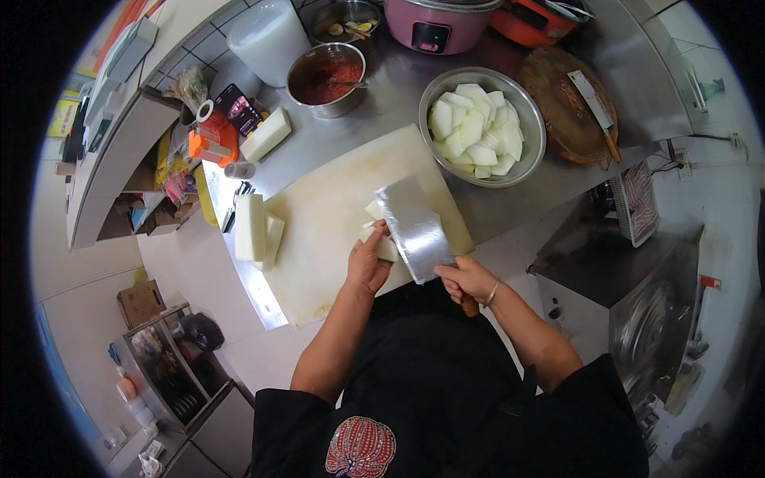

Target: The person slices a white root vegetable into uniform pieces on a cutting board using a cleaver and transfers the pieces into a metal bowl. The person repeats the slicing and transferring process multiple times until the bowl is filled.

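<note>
My right hand point(469, 279) grips the wooden handle of a broad cleaver point(416, 230), its blade tilted over the right part of a white cutting board point(323, 209). Beside the blade, my left hand point(369, 260) holds a pale piece of peeled melon or gourd point(385, 247) against the board. Some cut pieces lie partly hidden behind the blade and fingers. Two long peeled blocks point(251, 228) rest at the board's left edge, one overlapping the other. Thin pale slices point(478, 131) fill a steel bowl point(534, 156) beyond the board.
A second cleaver point(590, 101) lies on a round wooden chopping block point(547, 89) at right. Behind the board stand a pot of red sauce point(329, 77), a pink rice cooker point(439, 27) and a white tub point(269, 42). Another peeled block point(267, 134) lies near a propped phone point(238, 109).
</note>
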The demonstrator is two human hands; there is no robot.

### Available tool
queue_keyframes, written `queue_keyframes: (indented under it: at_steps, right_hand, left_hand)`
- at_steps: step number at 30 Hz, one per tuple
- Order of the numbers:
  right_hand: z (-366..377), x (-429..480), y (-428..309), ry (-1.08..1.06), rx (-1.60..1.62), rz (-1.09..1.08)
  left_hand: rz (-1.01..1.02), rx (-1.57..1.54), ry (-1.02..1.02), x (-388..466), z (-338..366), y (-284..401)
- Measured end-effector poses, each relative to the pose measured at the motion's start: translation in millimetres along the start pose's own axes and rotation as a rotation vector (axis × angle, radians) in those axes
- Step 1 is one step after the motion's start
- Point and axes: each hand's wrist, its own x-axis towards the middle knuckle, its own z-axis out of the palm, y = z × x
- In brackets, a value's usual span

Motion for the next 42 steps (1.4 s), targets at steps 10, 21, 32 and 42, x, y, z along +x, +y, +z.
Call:
queue_keyframes:
  at_steps: [10, 21, 32, 42]
  right_hand:
    - [-58.4, -30.6, 98.8, 0.377, 0.03, -0.064]
    - [25.2, 86.9, 62.0, 0.168, -0.173, -0.005]
    - [10.3, 0.7, -36.0, 0.293, -0.172, -0.173]
    - [-62.7, -92.0, -59.8, 0.215, 0.242, -0.01]
  left_hand:
    - [0.85, 1.531, 0.146, 18.7, 4.2, -27.0]
    - [1.009, 1.687, 0.311, 42.9, 7.5, -49.6]
    - [1.097, 1.33, 0.078, 54.5, 120.6, -40.4]
    - [1.105, 1.493, -0.055, 172.7, 243.8, -23.8]
